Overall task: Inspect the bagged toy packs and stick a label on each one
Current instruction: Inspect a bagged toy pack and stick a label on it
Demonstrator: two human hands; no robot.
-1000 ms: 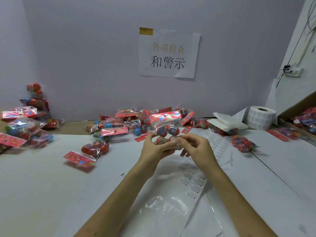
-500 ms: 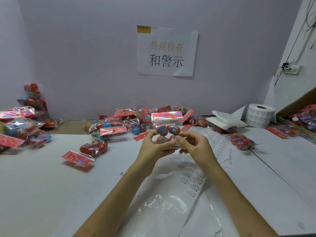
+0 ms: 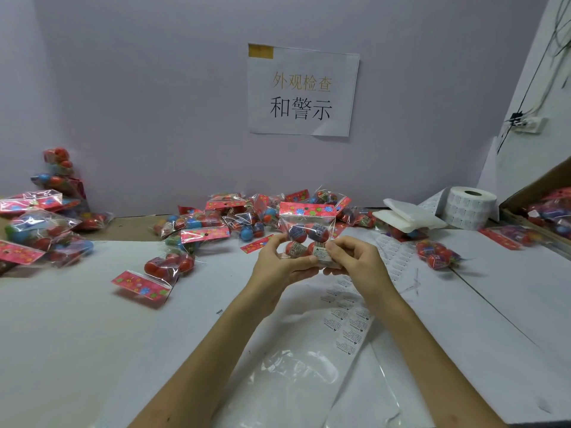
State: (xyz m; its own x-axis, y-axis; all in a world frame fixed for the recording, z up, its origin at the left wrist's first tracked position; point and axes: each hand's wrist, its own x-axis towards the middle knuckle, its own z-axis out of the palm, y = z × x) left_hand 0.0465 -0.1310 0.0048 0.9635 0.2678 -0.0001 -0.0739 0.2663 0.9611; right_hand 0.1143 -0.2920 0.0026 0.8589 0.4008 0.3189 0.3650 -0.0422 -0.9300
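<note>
At the middle of the white bench, held just above its surface, one toy pack stands upright between a person's two hands. The left hand curls round the pack's lower left side, thumb in front. The right hand pinches the lower right corner, thumb beside a small white label on the clear film. The pack is a thin clear bag with a pink card header on top and round red and blue toys inside. It looks light; the film is probably soft, crinkly and slippery, and the round toys may shift under a press. The stiff header or the bag's side edges seem the surest places to hold, with a toy behind the label as backing. From the hands, a heap of packs lies at twelve o'clock by the wall, another stack at nine o'clock, a label roll at two o'clock, and a label sheet lies flat at five o'clock
</note>
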